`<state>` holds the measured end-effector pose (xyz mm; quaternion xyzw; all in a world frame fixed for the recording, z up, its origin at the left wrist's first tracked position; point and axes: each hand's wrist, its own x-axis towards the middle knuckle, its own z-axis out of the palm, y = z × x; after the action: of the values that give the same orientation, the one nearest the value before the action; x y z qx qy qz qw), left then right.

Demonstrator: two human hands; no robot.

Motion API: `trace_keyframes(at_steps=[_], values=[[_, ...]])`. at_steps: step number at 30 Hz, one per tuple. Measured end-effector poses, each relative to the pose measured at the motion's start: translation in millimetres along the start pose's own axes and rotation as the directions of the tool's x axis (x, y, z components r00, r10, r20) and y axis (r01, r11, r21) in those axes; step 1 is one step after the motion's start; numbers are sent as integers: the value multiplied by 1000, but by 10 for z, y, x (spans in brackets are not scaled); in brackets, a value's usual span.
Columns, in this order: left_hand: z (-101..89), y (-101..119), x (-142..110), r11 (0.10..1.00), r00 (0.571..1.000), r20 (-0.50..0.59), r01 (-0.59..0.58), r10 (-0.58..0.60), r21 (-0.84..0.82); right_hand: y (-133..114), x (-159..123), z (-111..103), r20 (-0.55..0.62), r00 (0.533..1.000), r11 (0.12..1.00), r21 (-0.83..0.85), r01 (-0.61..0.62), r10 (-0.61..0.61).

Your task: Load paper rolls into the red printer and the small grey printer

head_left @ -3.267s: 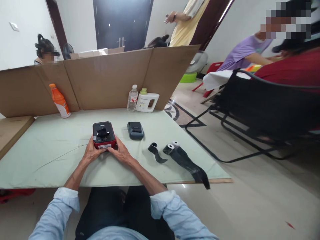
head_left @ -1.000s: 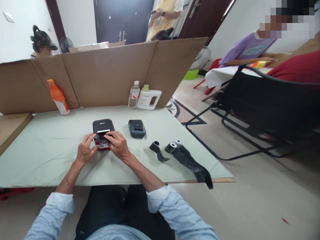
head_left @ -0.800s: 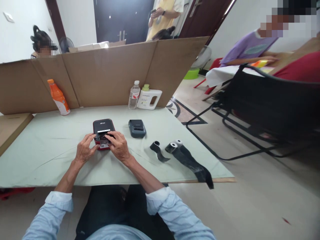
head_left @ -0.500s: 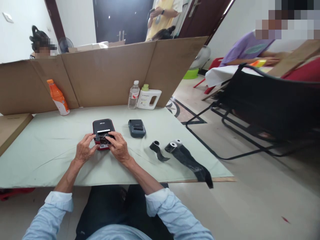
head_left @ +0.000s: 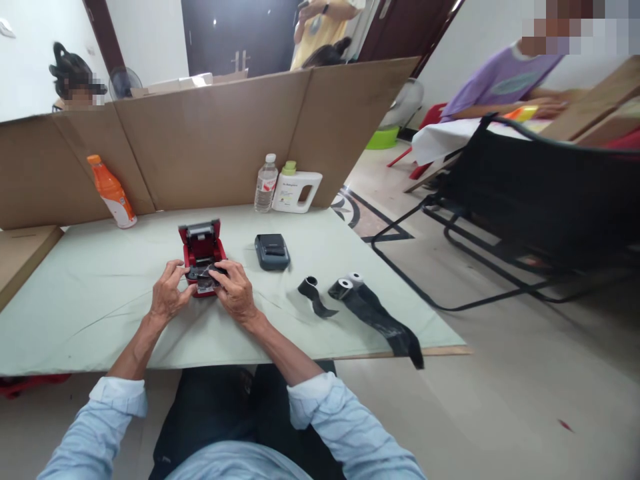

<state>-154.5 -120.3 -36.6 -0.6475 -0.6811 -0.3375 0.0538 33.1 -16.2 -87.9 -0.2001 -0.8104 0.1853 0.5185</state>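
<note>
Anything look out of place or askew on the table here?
Yes: the dark rolls right of the printers lie partly unwound, and one strip trails over the table edge. The orange bottle leans against the cardboard. The red printer, between left hand and right hand, has its lid up.

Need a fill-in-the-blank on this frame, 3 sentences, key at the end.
1. The lid of the red printer stands ____.
2. Both the left hand and the right hand touch the ____ printer.
3. The orange bottle leans against the ____ divider.

Missing words: open; red; cardboard
</note>
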Motion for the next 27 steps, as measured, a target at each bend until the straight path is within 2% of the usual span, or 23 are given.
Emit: trace_keyframes(at_steps=[4,8,12,17,20,23,27], values=[[-85,6,5,998,998,63,-24,27,-54,0,23,-1,-25,999,999,-39,36,-37],[-217,-25,84,981,992,123,10,14,-192,3,45,-6,-72,992,992,-73,102,-107],[-295,-112,341,964,987,160,33,11,-265,1,53,-18,-69,992,991,-88,104,-110],[-216,-265,686,962,974,211,-29,88,-270,-33,135,-91,-5,999,994,-92,53,-54],[-132,-369,817,959,967,230,-45,113,-280,-43,341,-172,45,999,998,-61,-5,8],[-65,-450,906,962,972,209,-45,104,-271,-6,658,-256,122,990,996,44,-72,66],[-4,-459,981,945,967,254,63,21,-319,84,1060,-329,218,964,968,166,-189,151]])
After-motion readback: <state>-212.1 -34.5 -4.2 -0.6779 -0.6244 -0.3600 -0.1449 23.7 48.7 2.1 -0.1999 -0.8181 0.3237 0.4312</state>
